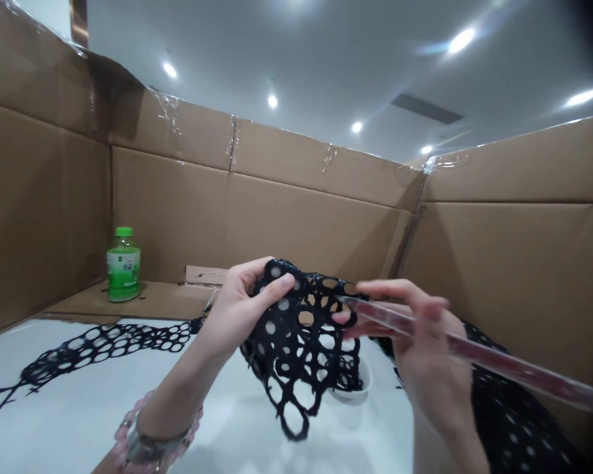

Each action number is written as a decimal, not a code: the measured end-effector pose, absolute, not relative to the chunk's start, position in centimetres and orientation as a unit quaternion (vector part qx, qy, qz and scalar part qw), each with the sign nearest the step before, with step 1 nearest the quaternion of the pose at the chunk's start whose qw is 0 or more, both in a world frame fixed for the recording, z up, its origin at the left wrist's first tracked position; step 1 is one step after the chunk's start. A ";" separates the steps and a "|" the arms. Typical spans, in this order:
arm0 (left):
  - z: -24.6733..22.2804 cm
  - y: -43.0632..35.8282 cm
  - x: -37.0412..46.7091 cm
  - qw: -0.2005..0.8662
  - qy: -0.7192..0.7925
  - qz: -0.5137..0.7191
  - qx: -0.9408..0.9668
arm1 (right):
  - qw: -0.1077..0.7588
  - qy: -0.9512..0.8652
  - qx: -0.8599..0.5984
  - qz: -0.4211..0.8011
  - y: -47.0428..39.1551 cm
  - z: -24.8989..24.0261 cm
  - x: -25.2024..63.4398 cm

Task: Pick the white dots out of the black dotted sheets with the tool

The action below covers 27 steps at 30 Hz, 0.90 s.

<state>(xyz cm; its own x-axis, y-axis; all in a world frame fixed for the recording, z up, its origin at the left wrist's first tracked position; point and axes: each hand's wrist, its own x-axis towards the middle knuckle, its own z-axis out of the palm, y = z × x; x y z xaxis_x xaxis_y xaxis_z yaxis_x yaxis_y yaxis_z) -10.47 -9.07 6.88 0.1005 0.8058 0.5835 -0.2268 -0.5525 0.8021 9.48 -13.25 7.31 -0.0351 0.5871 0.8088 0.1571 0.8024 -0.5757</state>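
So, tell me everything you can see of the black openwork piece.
The black openwork piece looks like limp fabric, with small round holes at left and larger ones toward its looped lower edge. It hangs above the white table, the left hand pinching its upper left, thumb in front. The right hand's fingers are at its right side, near a reddish strip's tip.

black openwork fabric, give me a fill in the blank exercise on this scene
The left hand grips black openwork fabric above a ____ tabletop.
A pink beaded bracelet circles the ____ wrist.
The labelled plastic bottle has a ____ cap.
The brown walls are made of ____.

Missing words: white; left; green; cardboard
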 end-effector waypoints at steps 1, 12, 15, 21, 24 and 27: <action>6.9 -8.8 -10.7 0.416 0.239 0.623 0.618 | 0.628 -0.713 -0.250 0.186 -13.1 7.5 10.3; 6.9 -9.2 -10.8 0.409 0.252 0.531 0.698 | 0.581 -0.731 -0.299 0.197 -12.5 7.0 7.1; 6.9 -9.4 -10.9 0.405 0.247 0.527 0.705 | 0.617 -0.708 -0.287 0.189 -12.3 6.9 6.5; 7.2 -9.2 -11.3 0.391 0.242 0.508 0.728 | 0.633 -0.697 -0.273 0.196 -12.1 6.7 6.2; 7.2 -9.2 -11.3 0.368 0.257 0.492 0.746 | 0.638 -0.698 -0.270 0.183 -11.9 6.5 5.8; 6.9 -9.1 -10.6 0.274 0.315 0.546 0.727 | 0.659 -0.677 -0.282 0.167 -11.8 6.3 5.4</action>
